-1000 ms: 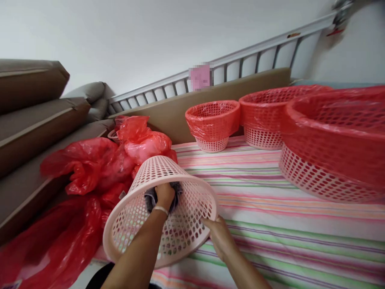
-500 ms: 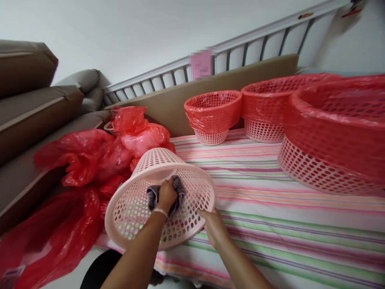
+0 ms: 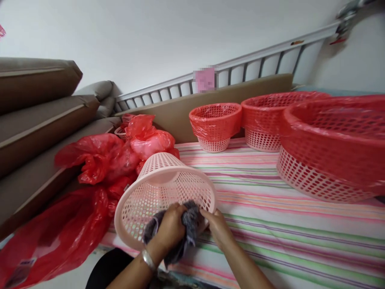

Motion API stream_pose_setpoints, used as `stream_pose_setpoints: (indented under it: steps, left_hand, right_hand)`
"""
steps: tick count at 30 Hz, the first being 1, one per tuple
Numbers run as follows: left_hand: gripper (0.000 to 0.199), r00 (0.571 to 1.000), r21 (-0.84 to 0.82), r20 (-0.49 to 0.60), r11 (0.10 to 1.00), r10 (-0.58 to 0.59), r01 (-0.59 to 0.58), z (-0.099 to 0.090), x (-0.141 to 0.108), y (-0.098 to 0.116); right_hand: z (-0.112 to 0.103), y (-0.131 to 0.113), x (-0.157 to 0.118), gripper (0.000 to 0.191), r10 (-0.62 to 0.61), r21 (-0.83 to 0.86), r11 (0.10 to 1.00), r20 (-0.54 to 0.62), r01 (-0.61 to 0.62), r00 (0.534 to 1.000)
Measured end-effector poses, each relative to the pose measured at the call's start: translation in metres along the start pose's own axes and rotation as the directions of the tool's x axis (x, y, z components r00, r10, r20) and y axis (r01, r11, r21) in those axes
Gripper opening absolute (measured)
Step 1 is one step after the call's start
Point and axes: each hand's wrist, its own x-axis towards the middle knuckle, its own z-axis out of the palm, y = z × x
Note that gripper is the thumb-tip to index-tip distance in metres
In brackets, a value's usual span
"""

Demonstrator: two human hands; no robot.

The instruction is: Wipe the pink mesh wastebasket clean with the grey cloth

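Note:
A pale pink perforated plastic basket (image 3: 162, 162) lies tipped on its side, its mouth facing me. My left hand (image 3: 173, 224), with a silver bangle on the wrist, is closed on a dark grey cloth (image 3: 191, 222) at the basket's lower inner wall, near the rim. My right hand (image 3: 215, 224) grips the rim at the right side, thumb inside. The cloth covers part of the basket's lower rim, and some of my left fingers are buried in it.
Crumpled red plastic bags (image 3: 111, 156) heap at the left beside stacked cushions (image 3: 45, 116). Three baskets lined with red plastic, including a large one (image 3: 319, 176), stand at the back and right on the striped sheet (image 3: 255, 216). A railing (image 3: 246, 72) runs behind.
My left hand has pulled the cloth from deep inside the basket toward me and right, to the lower rim. My right hand keeps its hold on the rim. The view has shifted slightly.

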Motion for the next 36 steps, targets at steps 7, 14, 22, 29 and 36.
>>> stream_pose_setpoints:
  steps: [7,14,22,29,36]
  left_hand:
    - [0.046,0.951,0.201,-0.185,0.938,-0.248,0.283,-0.004,0.111,-0.055]
    - [0.032,0.927,0.264,-0.101,0.889,-0.36,0.374,0.043,0.136,-0.103]
    - [0.024,0.949,0.185,-0.062,0.931,-0.309,0.315,0.046,0.109,-0.08]
    - [0.027,0.999,-0.005,0.006,0.999,-0.053,0.053,0.049,0.012,-0.009]
    - [0.021,0.999,-0.13,-0.001,0.991,0.042,-0.041,0.047,-0.015,0.002]
  right_hand:
    - [-0.005,-0.001,0.012,0.034,0.085,-0.062,0.995,0.0,-0.085,0.996]
    - [-0.005,0.016,0.015,0.039,0.155,0.106,0.983,-0.013,-0.153,0.988]
    - [-0.001,0.02,0.018,0.039,0.18,0.139,0.976,-0.098,-0.165,0.979]
    - [0.003,0.011,0.008,0.041,0.078,0.179,0.982,-0.078,-0.063,0.994]
    - [0.006,0.005,-0.002,0.042,0.068,0.101,0.993,-0.058,-0.062,0.996]
